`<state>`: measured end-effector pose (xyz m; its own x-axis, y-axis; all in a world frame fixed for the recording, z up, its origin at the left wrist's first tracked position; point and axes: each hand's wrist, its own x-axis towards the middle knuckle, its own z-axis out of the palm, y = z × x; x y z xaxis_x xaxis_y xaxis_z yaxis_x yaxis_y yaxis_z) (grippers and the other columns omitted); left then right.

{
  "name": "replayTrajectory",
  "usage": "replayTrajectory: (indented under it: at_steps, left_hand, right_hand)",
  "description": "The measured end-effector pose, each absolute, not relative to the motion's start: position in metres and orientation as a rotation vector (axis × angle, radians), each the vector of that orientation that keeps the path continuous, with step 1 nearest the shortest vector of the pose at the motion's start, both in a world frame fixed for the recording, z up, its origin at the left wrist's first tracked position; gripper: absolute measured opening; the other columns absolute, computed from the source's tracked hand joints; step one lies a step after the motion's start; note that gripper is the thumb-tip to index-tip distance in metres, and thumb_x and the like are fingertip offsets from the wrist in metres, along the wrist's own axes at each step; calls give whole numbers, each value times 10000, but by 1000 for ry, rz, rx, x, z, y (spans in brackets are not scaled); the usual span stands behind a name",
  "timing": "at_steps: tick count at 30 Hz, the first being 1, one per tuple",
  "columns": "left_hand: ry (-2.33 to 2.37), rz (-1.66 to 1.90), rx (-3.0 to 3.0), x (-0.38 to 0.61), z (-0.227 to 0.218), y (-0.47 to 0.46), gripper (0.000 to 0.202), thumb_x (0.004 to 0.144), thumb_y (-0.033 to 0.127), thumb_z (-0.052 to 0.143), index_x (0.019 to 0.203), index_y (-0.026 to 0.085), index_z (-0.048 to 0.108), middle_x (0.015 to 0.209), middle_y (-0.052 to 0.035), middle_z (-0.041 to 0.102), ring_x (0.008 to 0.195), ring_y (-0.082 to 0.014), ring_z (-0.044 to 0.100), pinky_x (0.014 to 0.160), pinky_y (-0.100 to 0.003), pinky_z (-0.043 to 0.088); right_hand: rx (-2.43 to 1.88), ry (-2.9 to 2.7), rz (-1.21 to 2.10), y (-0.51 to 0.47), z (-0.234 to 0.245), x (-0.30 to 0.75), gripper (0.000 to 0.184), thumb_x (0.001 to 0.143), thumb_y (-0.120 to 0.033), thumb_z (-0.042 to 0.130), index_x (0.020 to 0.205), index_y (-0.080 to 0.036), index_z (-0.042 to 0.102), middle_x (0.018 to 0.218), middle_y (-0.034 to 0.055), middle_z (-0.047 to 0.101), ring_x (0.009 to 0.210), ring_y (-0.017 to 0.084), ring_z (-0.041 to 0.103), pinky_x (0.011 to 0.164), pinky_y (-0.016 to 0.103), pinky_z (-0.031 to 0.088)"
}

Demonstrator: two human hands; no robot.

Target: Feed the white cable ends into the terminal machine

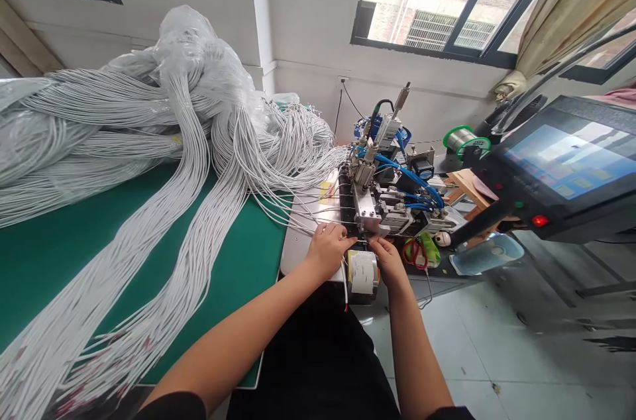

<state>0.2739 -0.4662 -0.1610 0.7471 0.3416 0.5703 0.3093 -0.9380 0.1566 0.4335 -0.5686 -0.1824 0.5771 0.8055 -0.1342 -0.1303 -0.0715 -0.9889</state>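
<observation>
Head view, left hand: my left hand sits just below the frame's centre, fingers curled down onto thin white wires at the machine's front edge; whether it pinches one I cannot tell.
Head view, right hand: my right hand is just right of it, fingertips drawn together at the same edge; what they grip, if anything, is hidden beneath them.
Wire end: one wire hangs below my left hand, its tip red.
Machine: the small metal machine with blue hoses stands at centre; its working slot is covered by my fingers.
Label block: a white-labelled block sits between my wrists, print too small to read.
Wire bundles: long white cable bundles run across the green surface from upper left to lower left, cut off by the frame.
Screen: a touchscreen at right, blurred.
Spool: a green-rimmed spool sits behind the machine.
</observation>
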Motion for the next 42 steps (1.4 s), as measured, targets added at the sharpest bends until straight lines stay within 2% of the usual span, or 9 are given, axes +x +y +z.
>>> replayTrajectory:
  at_steps: [3,12,16,20,25,28,31,36,42]
  left_hand:
    - [545,1005,2870,272,-160,-466,276,842,130,550,1015,286,698,1016,-42,616,953,-201,520,807,-358,349]
    - [584,954,2892,268,-155,-470,232,781,112,562,936,212,703,1031,-61,631,973,-217,532,871,-407,358]
    - [639,948,2884,268,-153,-471,301,806,116,530,1069,188,657,1105,-80,616,1032,-233,525,895,-415,358]
    - [577,995,2859,267,-153,-471,357,849,137,500,1187,210,590,1164,-75,597,1069,-227,529,907,-400,376]
    - [484,966,2855,267,-154,-470,335,876,167,483,1193,213,581,1099,-64,615,951,-189,593,822,-320,458]
    - [510,924,2863,268,-156,-470,314,869,191,502,1170,214,590,1073,-55,621,828,-168,620,724,-283,492]
    - [508,899,2863,268,-156,-471,310,858,201,521,1160,209,589,1056,-53,622,809,-159,631,689,-260,507]
    - [486,920,2855,268,-155,-471,297,866,203,522,1156,202,584,1042,-55,622,812,-160,633,700,-265,518]
    - [434,1053,2830,271,-157,-468,242,925,208,486,1140,205,598,977,-47,641,885,-165,611,797,-288,485]
  right_hand:
    - [-1493,-641,808,-575,-182,433,384,666,-536,683,659,-178,544,523,-59,435,483,90,337,488,230,273]
    - [-1696,-872,482,-597,-161,434,399,765,-556,613,718,-160,604,638,-6,538,602,126,457,575,239,355]
    - [-1747,-975,438,-607,-145,427,353,826,-516,569,773,-169,602,666,-1,543,610,128,458,570,239,351]
    - [-1791,-1075,408,-614,-127,412,323,855,-480,548,758,-175,594,631,-4,527,575,124,450,543,239,349]
    - [-1755,-1379,427,-615,-108,389,231,874,-391,547,827,-183,633,734,22,616,638,141,516,581,239,392]
    - [-1742,-1531,453,-612,-105,377,187,870,-355,558,869,-194,653,757,17,638,610,132,496,574,241,381]
    - [-1736,-1553,468,-607,-110,370,184,854,-352,576,898,-201,671,768,18,654,591,133,490,569,247,377]
    - [-1727,-1399,432,-601,-119,367,249,851,-408,552,813,-200,684,727,37,659,607,163,532,573,261,386]
    - [-1774,-1228,289,-603,-120,388,256,847,-420,549,761,-194,634,699,33,631,618,165,540,583,264,410]
